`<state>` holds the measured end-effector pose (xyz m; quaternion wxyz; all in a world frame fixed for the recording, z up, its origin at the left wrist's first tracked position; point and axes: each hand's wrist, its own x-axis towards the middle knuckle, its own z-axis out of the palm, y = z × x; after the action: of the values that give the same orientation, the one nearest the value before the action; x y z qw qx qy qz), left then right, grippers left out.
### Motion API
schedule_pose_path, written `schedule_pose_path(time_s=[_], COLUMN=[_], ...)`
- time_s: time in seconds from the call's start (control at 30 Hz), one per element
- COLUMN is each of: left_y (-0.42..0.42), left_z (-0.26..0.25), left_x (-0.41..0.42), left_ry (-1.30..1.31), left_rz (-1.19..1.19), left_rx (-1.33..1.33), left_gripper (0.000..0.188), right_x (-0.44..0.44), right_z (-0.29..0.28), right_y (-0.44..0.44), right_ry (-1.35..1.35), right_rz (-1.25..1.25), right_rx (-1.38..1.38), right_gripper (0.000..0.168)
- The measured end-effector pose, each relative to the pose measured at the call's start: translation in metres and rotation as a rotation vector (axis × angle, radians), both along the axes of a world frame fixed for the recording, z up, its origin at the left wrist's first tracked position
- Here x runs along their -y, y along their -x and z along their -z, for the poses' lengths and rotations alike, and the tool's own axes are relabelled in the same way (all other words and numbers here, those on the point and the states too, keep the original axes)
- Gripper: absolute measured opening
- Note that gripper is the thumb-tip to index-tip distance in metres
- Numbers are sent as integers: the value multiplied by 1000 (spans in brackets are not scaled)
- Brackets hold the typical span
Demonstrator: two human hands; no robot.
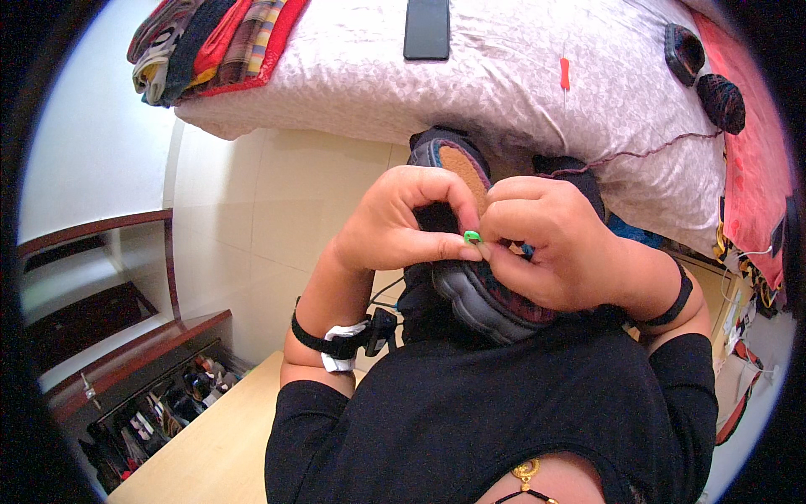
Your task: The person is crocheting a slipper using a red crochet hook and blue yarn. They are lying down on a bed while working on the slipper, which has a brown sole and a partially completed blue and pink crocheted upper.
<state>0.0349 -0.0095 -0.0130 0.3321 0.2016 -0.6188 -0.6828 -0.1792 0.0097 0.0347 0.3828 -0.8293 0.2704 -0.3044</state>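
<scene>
My left hand (415,220) and my right hand (548,239) meet over my lap. Between the thumb and fingertips of my left hand is a small green plastic piece, possibly a stitch marker (472,237); my right fingertips touch it too. Below them lies a dark shoe or slipper with a padded sole and knitted part (491,302), partly hidden by my hands. A tan insole (463,167) shows in its far end. Dark multicolour yarn (648,151) runs from a yarn ball (721,104) on the bed towards my lap.
On the bed (352,82) lie a black phone (427,28), a red-handled crochet hook or similar tool (565,74), a dark sole or slipper part (684,55) and folded textiles (220,47). A shoe rack (157,409) stands at lower left. A white cable (746,255) hangs at right.
</scene>
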Motion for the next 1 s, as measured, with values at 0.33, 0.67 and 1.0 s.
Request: schedule_pose_path(time_s=[0.33,0.67,1.0], left_y=[-1,-7,-1], left_z=[-2,-1,3], left_x=[-5,-5,-6], left_ry=[22,12,5], left_rz=[10,43,-19], left_rx=[43,17,-61], left_gripper=[18,16,19], right_x=[1,-1,-1], right_z=[-2,12,3], right_y=[4,3,4], right_ry=[-35,-174,-323], right_rz=[-92,-48,9], right_rx=[-9,58,13], right_gripper=[11,13,12])
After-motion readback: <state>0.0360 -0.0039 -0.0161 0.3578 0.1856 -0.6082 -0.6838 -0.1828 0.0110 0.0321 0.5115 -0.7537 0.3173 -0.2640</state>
